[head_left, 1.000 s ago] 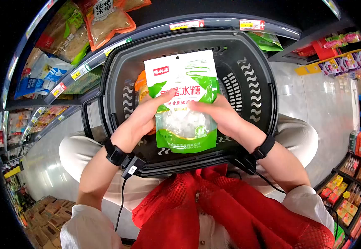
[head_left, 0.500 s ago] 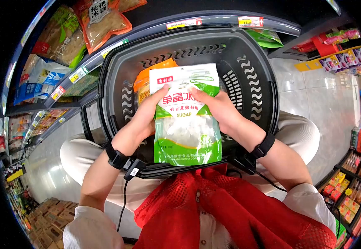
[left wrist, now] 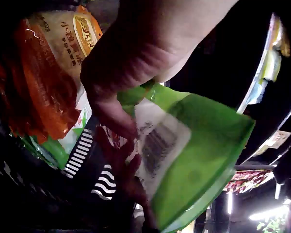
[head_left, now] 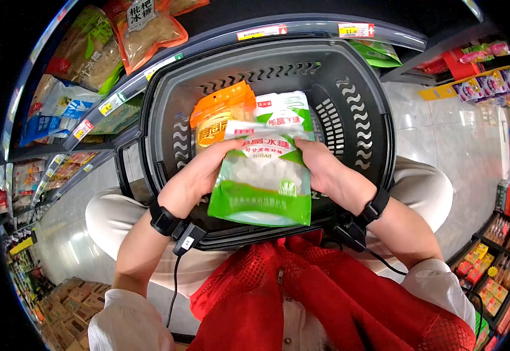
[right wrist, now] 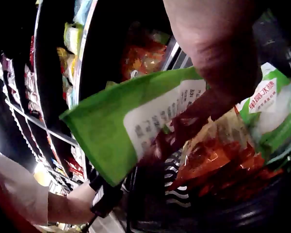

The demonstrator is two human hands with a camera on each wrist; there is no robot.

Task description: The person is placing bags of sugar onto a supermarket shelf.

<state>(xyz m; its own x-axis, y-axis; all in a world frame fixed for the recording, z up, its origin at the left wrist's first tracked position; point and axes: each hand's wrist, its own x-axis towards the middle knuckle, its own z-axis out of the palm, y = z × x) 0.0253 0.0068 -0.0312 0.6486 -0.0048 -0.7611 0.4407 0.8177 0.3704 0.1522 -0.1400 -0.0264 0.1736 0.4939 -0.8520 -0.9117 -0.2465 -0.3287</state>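
Observation:
Both hands hold a green and white sugar bag [head_left: 264,178] over the near part of the black basket [head_left: 179,70]. The left hand [head_left: 208,167] grips its upper left edge, the right hand [head_left: 323,167] its upper right edge, thumbs on the front. In the left wrist view the left hand [left wrist: 121,82] curls round the green bag [left wrist: 199,141]; the right wrist view shows the right hand [right wrist: 223,77] gripping the bag's other side [right wrist: 106,126]. Inside the basket lie an orange bag [head_left: 223,108] and another green and white bag [head_left: 284,108], side by side.
A shelf with price tags [head_left: 356,30] runs behind the basket, carrying large bags [head_left: 146,35] at the upper left. Racks of packets [head_left: 489,88] stand on the right. The basket rests between the person's legs [head_left: 422,193]; brown boxes [head_left: 70,310] are at the lower left.
The held bag has lowered and tilted away from upright view, its top now nearer the person. The orange bag and the second green and white bag behind it have come into fuller view.

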